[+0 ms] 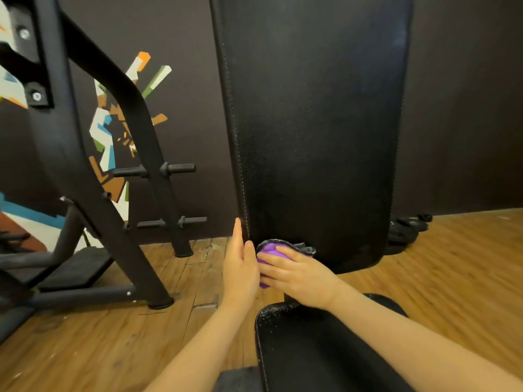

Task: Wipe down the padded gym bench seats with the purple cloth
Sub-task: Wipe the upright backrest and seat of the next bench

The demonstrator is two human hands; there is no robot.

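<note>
A tall black padded backrest (311,123) stands upright in front of me, with the black seat pad (319,352) below it near the bottom edge. My right hand (294,274) presses the purple cloth (270,248) flat against the lower left corner of the backrest, fingers straight over the cloth. My left hand (240,267) rests with straight fingers against the backrest's left stitched edge, right beside the cloth.
A black steel machine frame (93,171) with plate-storage pegs (181,168) stands on the left over a wooden floor (85,349). Weight plates (407,226) lie on the floor behind the backrest at right. A dark wall with a coloured mural runs behind.
</note>
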